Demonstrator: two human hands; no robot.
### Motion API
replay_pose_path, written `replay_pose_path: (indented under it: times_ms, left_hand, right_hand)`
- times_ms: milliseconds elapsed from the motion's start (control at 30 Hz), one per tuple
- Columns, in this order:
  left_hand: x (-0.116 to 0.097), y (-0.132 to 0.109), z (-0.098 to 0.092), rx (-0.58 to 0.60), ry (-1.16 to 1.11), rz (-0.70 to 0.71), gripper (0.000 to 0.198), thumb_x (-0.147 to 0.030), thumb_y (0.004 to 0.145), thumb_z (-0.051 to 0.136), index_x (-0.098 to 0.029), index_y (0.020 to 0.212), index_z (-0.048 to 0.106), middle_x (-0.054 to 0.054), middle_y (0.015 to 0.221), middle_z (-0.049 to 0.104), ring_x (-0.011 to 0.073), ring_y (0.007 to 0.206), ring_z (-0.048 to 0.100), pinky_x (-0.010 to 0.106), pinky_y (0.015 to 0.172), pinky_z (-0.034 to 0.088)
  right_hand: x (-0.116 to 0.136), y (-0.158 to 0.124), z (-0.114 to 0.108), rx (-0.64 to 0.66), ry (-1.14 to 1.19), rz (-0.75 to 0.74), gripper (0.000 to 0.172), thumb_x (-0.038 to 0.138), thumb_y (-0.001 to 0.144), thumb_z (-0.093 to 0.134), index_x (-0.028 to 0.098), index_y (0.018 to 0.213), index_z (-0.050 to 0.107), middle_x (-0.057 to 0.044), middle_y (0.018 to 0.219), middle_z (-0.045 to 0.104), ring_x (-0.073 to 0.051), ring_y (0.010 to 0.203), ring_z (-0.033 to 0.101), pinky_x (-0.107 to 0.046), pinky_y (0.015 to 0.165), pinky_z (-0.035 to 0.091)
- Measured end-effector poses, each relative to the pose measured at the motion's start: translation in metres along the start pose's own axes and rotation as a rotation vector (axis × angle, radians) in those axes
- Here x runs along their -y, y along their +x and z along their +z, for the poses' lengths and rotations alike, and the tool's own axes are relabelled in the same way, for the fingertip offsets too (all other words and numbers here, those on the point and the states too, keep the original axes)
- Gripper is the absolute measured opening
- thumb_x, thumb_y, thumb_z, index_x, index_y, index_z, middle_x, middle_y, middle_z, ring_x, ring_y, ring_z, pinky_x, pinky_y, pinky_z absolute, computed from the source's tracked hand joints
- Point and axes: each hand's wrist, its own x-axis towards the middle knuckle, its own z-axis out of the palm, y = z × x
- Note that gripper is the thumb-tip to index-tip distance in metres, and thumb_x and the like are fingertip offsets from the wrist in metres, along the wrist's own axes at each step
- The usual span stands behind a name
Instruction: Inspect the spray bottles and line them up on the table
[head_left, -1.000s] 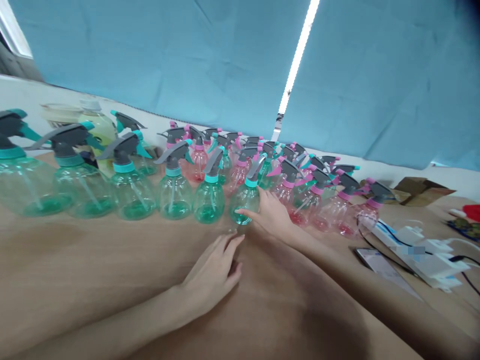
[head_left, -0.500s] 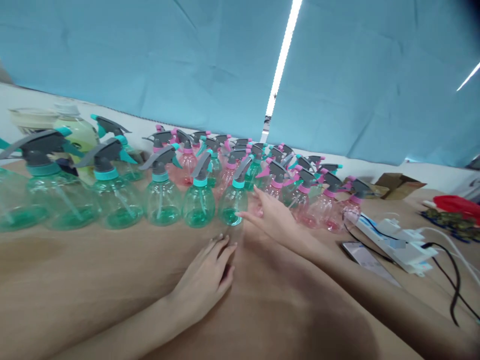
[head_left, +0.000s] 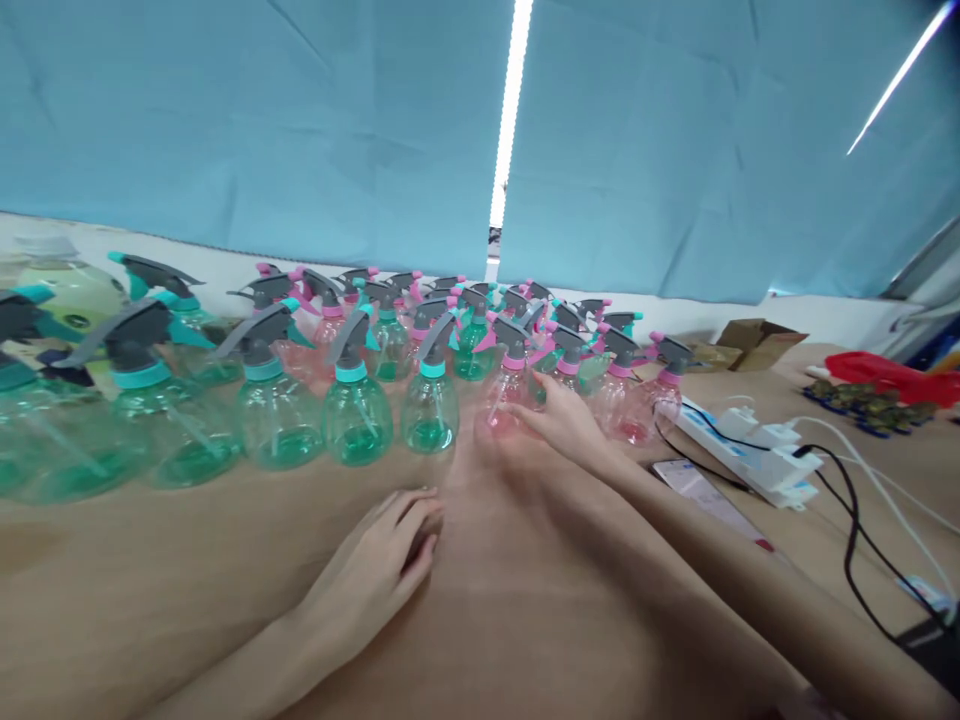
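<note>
Many small spray bottles with grey triggers stand in rows on the brown table (head_left: 525,620). The green spray bottles (head_left: 356,415) are on the left and the pink spray bottles (head_left: 622,400) on the right. My right hand (head_left: 561,420) reaches to the front row, its fingers stretched out and its fingertips against the base of a pink spray bottle (head_left: 501,405) that stands just right of the last green spray bottle (head_left: 430,410). My left hand (head_left: 375,570) lies on the table in front of the green bottles, fingers loosely out and holding nothing.
A white power strip (head_left: 750,450) with plugs and a black cable (head_left: 847,540) lies to the right, with a phone (head_left: 697,488) beside it. Behind them are a cardboard box (head_left: 757,338) and a red object (head_left: 892,372). A blue curtain (head_left: 300,130) hangs behind the table.
My right hand has shifted from the last green bottle to the pink bottle beside it. My left hand has drawn back slightly. The view has turned to the right.
</note>
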Motion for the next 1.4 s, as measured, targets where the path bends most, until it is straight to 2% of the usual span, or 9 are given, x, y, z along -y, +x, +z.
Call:
replay_pose_path:
  times_ms: [233,533,633,767,867,967,1100,1233,1400]
  left_hand:
    - [-0.003,0.004,-0.005,-0.029,-0.089,-0.067,0.023,-0.022,0.094,0.041,-0.023,0.109,0.058,0.006,0.11,0.068,0.023,0.102,0.066,0.04,0.088,0.053]
    - [-0.017,0.018,-0.002,-0.036,-0.293,-0.202,0.018,-0.029,0.093,0.042,-0.023,0.101,0.058,0.003,0.101,0.068,0.0222,0.091,0.067,0.04,0.083,0.053]
    - [-0.031,0.031,-0.004,-0.125,-0.399,-0.247,0.018,-0.032,0.092,0.046,-0.024,0.105,0.055,0.004,0.111,0.065,0.0226,0.098,0.066,0.042,0.089,0.052]
    - [-0.053,0.057,-0.013,-0.349,-0.431,-0.218,0.046,-0.039,0.084,0.059,-0.023,0.124,0.043,0.01,0.131,0.051,0.0255,0.12,0.055,0.044,0.099,0.047]
    - [-0.071,0.074,-0.021,-0.331,-0.442,-0.149,0.074,-0.042,0.078,0.067,-0.022,0.139,0.031,0.012,0.145,0.04,0.0268,0.134,0.04,0.047,0.11,0.036]
    - [-0.087,0.084,-0.028,-0.269,-0.502,-0.152,0.082,-0.038,0.074,0.071,-0.022,0.142,0.028,0.012,0.144,0.043,0.0281,0.131,0.044,0.047,0.107,0.038]
    - [-0.092,0.088,-0.034,-0.216,-0.575,-0.121,0.057,-0.036,0.082,0.063,-0.022,0.133,0.04,0.008,0.124,0.06,0.0247,0.108,0.06,0.044,0.095,0.046]
    - [-0.083,0.083,-0.035,-0.24,-0.634,-0.071,0.029,-0.031,0.085,0.057,-0.023,0.114,0.056,0.003,0.104,0.065,0.0229,0.101,0.062,0.038,0.088,0.049]
    - [-0.069,0.076,-0.041,-0.29,-0.636,-0.081,0.041,-0.025,0.084,0.054,-0.031,0.124,0.056,-0.001,0.099,0.067,0.0189,0.088,0.065,0.034,0.082,0.052]
  right_hand:
    - [0.008,0.014,0.019,0.02,0.072,0.053,0.077,0.052,0.081,0.062,0.009,0.14,0.038,-0.023,0.133,0.055,-0.036,0.119,0.056,-0.045,0.091,0.047]
    - [0.012,-0.011,0.003,0.086,0.092,0.056,0.072,0.065,0.073,0.064,0.016,0.124,0.05,-0.019,0.12,0.056,-0.035,0.102,0.063,-0.045,0.081,0.049]
    - [0.014,-0.027,-0.004,0.106,0.119,0.045,0.076,0.068,0.067,0.067,0.015,0.118,0.048,-0.017,0.112,0.062,-0.035,0.102,0.063,-0.044,0.08,0.05]
    - [0.021,-0.056,-0.013,0.145,0.112,0.06,0.076,0.064,0.07,0.066,0.012,0.12,0.043,-0.017,0.098,0.068,-0.036,0.092,0.067,-0.045,0.072,0.051]
    - [0.03,-0.079,-0.019,0.134,0.064,-0.03,0.066,0.06,0.076,0.061,0.018,0.125,0.043,-0.016,0.113,0.064,-0.035,0.096,0.066,-0.045,0.072,0.052]
    - [0.04,-0.098,-0.022,0.156,-0.019,-0.138,0.061,0.063,0.079,0.057,0.02,0.121,0.05,-0.015,0.116,0.06,-0.033,0.094,0.065,-0.045,0.068,0.054]
    - [0.049,-0.114,-0.021,0.107,-0.047,-0.221,0.079,0.075,0.075,0.055,0.011,0.12,0.05,-0.018,0.108,0.061,-0.035,0.097,0.061,-0.05,0.076,0.054]
    - [0.052,-0.119,-0.013,0.102,0.129,-0.298,0.074,0.069,0.08,0.055,0.011,0.124,0.047,-0.018,0.11,0.062,-0.033,0.103,0.06,-0.049,0.086,0.052]
    - [0.054,-0.115,0.0,0.21,0.353,-0.303,0.089,0.067,0.073,0.066,0.014,0.137,0.036,-0.018,0.123,0.059,-0.032,0.113,0.059,-0.048,0.092,0.051]
